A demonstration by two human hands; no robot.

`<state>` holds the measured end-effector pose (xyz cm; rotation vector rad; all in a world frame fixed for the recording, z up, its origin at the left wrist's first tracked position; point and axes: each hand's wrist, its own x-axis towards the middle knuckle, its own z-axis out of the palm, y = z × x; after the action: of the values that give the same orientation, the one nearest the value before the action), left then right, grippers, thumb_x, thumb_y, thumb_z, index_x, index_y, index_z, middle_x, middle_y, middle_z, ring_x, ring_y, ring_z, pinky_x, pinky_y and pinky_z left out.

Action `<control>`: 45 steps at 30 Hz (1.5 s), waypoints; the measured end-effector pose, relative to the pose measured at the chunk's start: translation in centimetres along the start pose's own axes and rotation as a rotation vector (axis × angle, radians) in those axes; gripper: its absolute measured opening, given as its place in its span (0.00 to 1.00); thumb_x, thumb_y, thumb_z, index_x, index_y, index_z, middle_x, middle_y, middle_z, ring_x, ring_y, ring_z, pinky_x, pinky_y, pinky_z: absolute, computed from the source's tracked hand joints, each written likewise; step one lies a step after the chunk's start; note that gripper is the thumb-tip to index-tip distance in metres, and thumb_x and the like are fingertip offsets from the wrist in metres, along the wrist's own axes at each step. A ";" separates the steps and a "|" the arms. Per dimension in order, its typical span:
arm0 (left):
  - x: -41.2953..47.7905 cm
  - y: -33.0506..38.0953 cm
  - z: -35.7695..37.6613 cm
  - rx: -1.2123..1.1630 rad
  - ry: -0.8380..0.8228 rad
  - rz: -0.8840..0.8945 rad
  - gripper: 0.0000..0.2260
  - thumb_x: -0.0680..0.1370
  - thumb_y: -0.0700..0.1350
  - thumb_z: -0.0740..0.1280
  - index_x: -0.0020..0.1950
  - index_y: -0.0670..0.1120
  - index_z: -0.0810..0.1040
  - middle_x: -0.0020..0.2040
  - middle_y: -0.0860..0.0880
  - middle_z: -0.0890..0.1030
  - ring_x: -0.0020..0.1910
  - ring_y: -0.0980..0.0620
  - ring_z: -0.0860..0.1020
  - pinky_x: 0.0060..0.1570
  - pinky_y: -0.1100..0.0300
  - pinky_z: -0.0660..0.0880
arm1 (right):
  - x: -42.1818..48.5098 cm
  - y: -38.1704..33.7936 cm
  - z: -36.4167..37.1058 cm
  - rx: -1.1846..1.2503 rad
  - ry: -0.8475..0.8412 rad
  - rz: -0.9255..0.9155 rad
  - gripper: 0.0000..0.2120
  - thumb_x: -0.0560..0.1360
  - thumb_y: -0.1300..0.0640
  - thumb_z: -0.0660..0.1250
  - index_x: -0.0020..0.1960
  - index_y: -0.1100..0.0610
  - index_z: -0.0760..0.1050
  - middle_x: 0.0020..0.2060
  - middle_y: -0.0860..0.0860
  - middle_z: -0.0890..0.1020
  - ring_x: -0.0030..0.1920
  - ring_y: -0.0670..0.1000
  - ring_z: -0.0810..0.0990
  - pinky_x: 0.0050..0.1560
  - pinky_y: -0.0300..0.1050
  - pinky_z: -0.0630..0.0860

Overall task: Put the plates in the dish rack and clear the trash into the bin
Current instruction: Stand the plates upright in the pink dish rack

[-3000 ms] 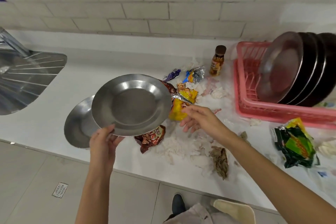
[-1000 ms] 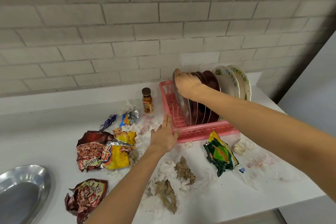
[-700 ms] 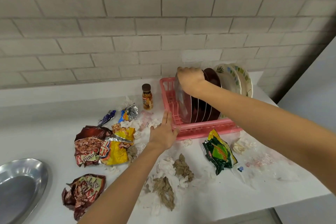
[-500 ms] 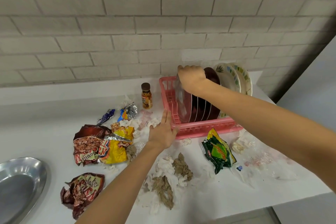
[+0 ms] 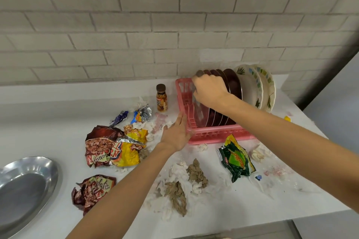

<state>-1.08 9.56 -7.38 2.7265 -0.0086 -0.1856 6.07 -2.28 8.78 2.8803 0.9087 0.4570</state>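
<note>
Steel plate (image 5: 201,111), aloft before, now upright in rack (image 5: 213,134), grasped by right fingers (image 5: 198,81); left fingers (image 5: 181,122) flat, released.

The white counter (image 5: 48,122) carries everything. On it the pink dish rack (image 5: 213,134) stands with its left wall touching the fingers of the left hand (image 5: 175,134), and it lies below the right hand (image 5: 209,91). Beyond the left hand and a little to its left, a small brown-capped bottle (image 5: 161,98) stands upright. Left of that hand lies a heap of crumpled trash: a red-brown wrapper (image 5: 99,145), a yellow wrapper (image 5: 128,151) touching it, and two small foil wrappers (image 5: 142,114) farther back. Another red wrapper (image 5: 91,190) lies just left of the left forearm. A steel plate (image 5: 25,186) sits well to its left. Between the forearms lie crumpled white and brown tissues (image 5: 182,186) and, nearer the right one, a green wrapper (image 5: 236,158).
</note>
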 end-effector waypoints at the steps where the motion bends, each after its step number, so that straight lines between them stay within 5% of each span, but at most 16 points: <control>1: -0.1 -0.1 -0.1 -0.021 0.011 0.009 0.33 0.82 0.61 0.53 0.80 0.49 0.41 0.80 0.52 0.41 0.74 0.44 0.63 0.71 0.35 0.56 | -0.7 -0.3 0.2 0.031 0.008 -0.024 0.12 0.75 0.61 0.62 0.58 0.59 0.74 0.51 0.58 0.80 0.48 0.63 0.80 0.37 0.49 0.67; 4: -1.1 -0.8 -0.3 -0.031 0.086 0.066 0.31 0.83 0.56 0.55 0.80 0.48 0.46 0.80 0.49 0.51 0.77 0.47 0.56 0.73 0.37 0.56 | -2.7 -1.1 1.2 0.093 0.035 -0.102 0.16 0.76 0.59 0.61 0.63 0.59 0.73 0.54 0.57 0.79 0.48 0.62 0.81 0.37 0.49 0.69; 8: -4.1 -2.0 -1.7 -0.065 0.204 0.135 0.25 0.83 0.53 0.56 0.78 0.49 0.57 0.72 0.49 0.70 0.71 0.50 0.66 0.71 0.48 0.61 | -5.3 -2.4 2.5 0.234 0.009 -0.164 0.13 0.76 0.58 0.61 0.58 0.59 0.74 0.49 0.54 0.76 0.45 0.57 0.79 0.36 0.50 0.75; 12: -9.1 -3.7 -2.7 -0.204 0.316 0.154 0.18 0.83 0.53 0.56 0.72 0.51 0.69 0.56 0.54 0.81 0.58 0.52 0.76 0.62 0.50 0.69 | -7.3 -5.4 2.5 0.389 -0.067 -0.207 0.17 0.77 0.54 0.63 0.65 0.56 0.71 0.55 0.51 0.75 0.53 0.54 0.77 0.46 0.51 0.77; 15: -13.3 -6.3 -2.6 -0.277 0.389 0.106 0.15 0.82 0.52 0.58 0.66 0.51 0.75 0.50 0.57 0.82 0.51 0.55 0.77 0.54 0.48 0.74 | -8.0 -8.2 2.6 0.508 -0.110 -0.263 0.15 0.77 0.53 0.62 0.63 0.54 0.73 0.57 0.49 0.76 0.53 0.53 0.78 0.49 0.51 0.77; 18: -17.7 -9.1 -2.9 -0.366 0.481 -0.011 0.17 0.82 0.56 0.56 0.64 0.53 0.78 0.53 0.60 0.81 0.54 0.61 0.78 0.55 0.56 0.74 | -8.3 -11.2 3.4 0.606 -0.165 -0.330 0.11 0.77 0.54 0.62 0.57 0.54 0.76 0.50 0.48 0.78 0.47 0.51 0.78 0.45 0.48 0.75; 22: -24.2 -13.5 -3.0 -0.486 0.629 -0.346 0.14 0.81 0.56 0.57 0.58 0.55 0.80 0.50 0.63 0.81 0.49 0.63 0.79 0.46 0.59 0.76 | -8.1 -15.4 4.5 0.667 -0.239 -0.437 0.05 0.76 0.56 0.62 0.49 0.54 0.76 0.42 0.48 0.78 0.43 0.49 0.75 0.40 0.47 0.73; 26: -29.5 -17.7 -2.4 -0.645 0.775 -0.685 0.08 0.81 0.41 0.63 0.53 0.52 0.80 0.40 0.55 0.83 0.41 0.57 0.80 0.41 0.61 0.74 | -7.7 -19.2 5.2 0.735 -0.292 -0.500 0.06 0.76 0.55 0.63 0.51 0.53 0.77 0.41 0.47 0.78 0.41 0.48 0.74 0.42 0.50 0.76; 33: -33.9 -21.7 -0.6 -1.278 0.861 -1.068 0.08 0.80 0.38 0.61 0.53 0.39 0.78 0.44 0.41 0.83 0.41 0.42 0.81 0.39 0.53 0.76 | -7.8 -24.7 5.4 0.882 -0.378 -0.557 0.07 0.76 0.58 0.64 0.53 0.56 0.78 0.43 0.49 0.80 0.43 0.47 0.78 0.43 0.43 0.75; 37: -34.7 -23.2 0.5 -1.555 0.907 -1.116 0.09 0.79 0.40 0.62 0.57 0.38 0.77 0.49 0.41 0.85 0.46 0.42 0.83 0.41 0.52 0.78 | -8.7 -27.0 5.4 1.008 -0.468 -0.536 0.04 0.75 0.60 0.65 0.48 0.54 0.77 0.44 0.49 0.81 0.44 0.47 0.79 0.36 0.30 0.69; 45: -34.1 -25.2 -0.3 -1.660 1.005 -1.103 0.11 0.81 0.45 0.63 0.55 0.38 0.78 0.50 0.40 0.84 0.50 0.45 0.84 0.37 0.55 0.81 | -9.8 -27.3 6.3 1.053 -0.512 -0.516 0.07 0.74 0.62 0.66 0.49 0.54 0.79 0.43 0.46 0.81 0.44 0.43 0.78 0.37 0.28 0.67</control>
<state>-35.33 33.91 -12.76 0.7131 1.2383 0.6069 -14.56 14.53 -4.41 2.9710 2.1164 -1.0479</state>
